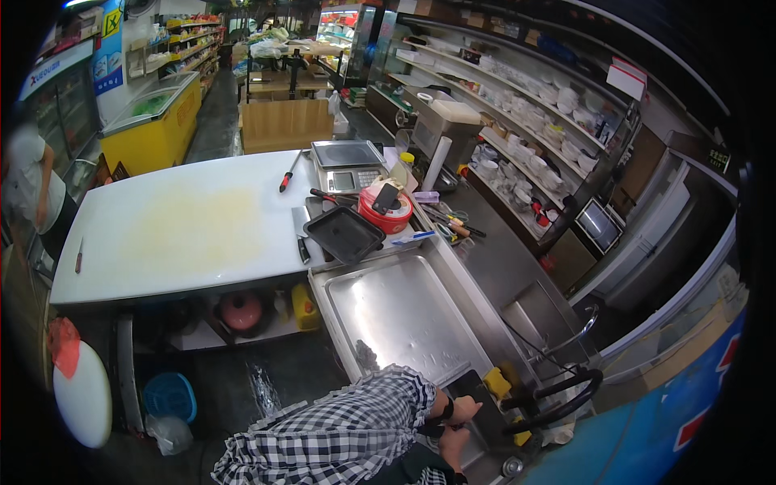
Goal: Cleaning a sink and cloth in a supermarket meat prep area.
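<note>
My left hand (465,409), below a checked sleeve and a dark wristband, rests at a flat black slab (471,388) beside the steel basin's near end. Close below it is my right hand (454,441), its fingers bent near a dark object (430,431) that my arm partly covers. What either hand grips is too small and hidden to tell. A yellow sponge (497,383) lies just beyond the slab, and a second yellow piece (520,431) sits to the right. Ahead of my arm is a shallow stainless steel tray (406,309) with a grey scrubber-like clump (366,354) in it.
A white cutting board (182,230) bears a cleaver (302,233), a small knife (79,257) and a red-black handled tool (291,172). A black tray (344,234), a red tub (385,212) and a scale (345,167) stand nearby. A black curved handle (564,391) rises at right. A person (42,182) stands left.
</note>
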The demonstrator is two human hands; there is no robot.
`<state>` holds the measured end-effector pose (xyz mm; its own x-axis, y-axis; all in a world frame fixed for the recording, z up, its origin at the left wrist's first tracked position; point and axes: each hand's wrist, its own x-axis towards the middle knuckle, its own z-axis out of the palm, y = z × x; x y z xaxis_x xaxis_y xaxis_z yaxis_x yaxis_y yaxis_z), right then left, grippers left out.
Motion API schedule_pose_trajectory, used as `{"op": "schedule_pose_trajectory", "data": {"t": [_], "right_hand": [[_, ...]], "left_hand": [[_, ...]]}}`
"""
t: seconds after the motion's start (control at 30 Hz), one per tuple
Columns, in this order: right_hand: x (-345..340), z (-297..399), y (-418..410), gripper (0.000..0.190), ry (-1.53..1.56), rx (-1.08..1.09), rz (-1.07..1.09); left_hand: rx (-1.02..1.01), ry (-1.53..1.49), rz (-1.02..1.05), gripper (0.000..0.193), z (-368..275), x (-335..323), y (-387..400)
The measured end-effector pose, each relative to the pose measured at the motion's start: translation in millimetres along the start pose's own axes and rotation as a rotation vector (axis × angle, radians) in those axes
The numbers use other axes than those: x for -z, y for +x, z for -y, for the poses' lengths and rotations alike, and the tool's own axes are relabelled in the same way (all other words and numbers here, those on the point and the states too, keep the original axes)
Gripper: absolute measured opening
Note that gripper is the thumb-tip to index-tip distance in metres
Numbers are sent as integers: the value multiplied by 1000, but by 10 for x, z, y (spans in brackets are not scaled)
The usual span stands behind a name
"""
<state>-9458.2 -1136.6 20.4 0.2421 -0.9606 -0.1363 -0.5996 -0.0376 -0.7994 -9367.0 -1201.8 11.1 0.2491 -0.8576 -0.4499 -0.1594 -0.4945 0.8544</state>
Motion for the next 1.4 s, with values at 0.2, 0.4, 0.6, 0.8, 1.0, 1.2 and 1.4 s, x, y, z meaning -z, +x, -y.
{"op": "schedule_pose_trajectory", "data": {"t": [0.2,0.4,0.6,0.8,1.0,1.2,1.4], "right_hand": [[-87,-89,-18,26,-10,70,-87],[-47,-383,79,36,-176,203,-79],[373,132,-77,22,558,-312,393],[806,874,-460,20,876,-577,643],[748,723,-334,59,1945,-583,1066],[707,1106,-526,56,2231,-304,834],[736,1096,-446,57,2340,-246,866]], "left_hand": [[143,-100,26,49,124,-51,32],[90,4,-8,52,117,-40,-28],[-811,660,-198,38,22,90,-489],[-515,422,1087,39,-331,434,-133],[-404,-712,1360,37,-486,736,-410],[-303,-1858,1346,34,-522,443,-658],[-416,-1394,981,35,-725,721,-917]]}}
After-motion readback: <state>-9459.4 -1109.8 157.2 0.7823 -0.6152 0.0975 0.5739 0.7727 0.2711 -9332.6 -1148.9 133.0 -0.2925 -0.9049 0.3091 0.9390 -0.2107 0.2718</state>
